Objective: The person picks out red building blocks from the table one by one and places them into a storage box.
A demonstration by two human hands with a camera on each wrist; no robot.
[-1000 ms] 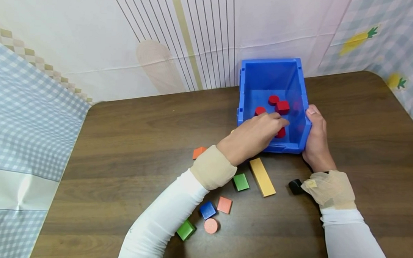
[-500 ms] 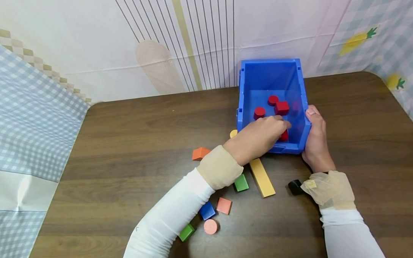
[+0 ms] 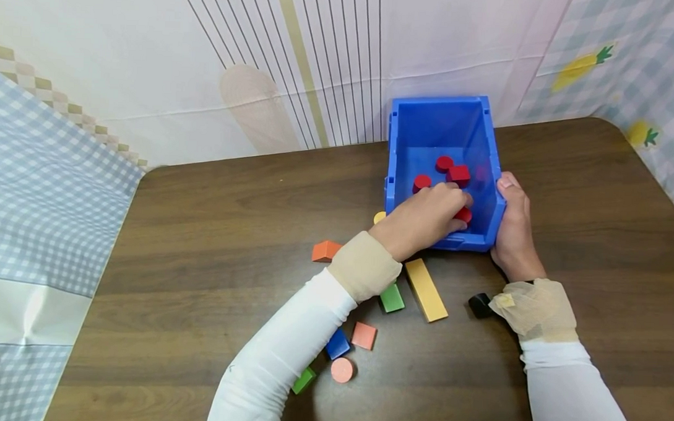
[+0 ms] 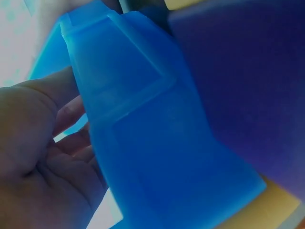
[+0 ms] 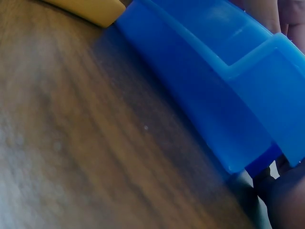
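A blue plastic bin stands at the back right of the table, tilted toward the camera, with several red blocks inside. My left hand reaches over its near left edge. Thumb and fingers of that hand close around a red block near the front wall; the fingertips are partly hidden. A red cube and two red cylinders, one of them a cylinder at the left, lie deeper in the bin. My right hand grips the bin's right side, thumb on the outer wall. The left wrist view shows the bin wall beside the left hand.
Loose blocks lie in front of the bin: a long yellow block, a green block, a pink square, a pink cylinder, a blue block and an orange block. A patterned cloth hangs behind the table.
My left hand has shifted slightly right within the bin, and its thumb now shows beside the red block. The right hand keeps its hold on the bin.
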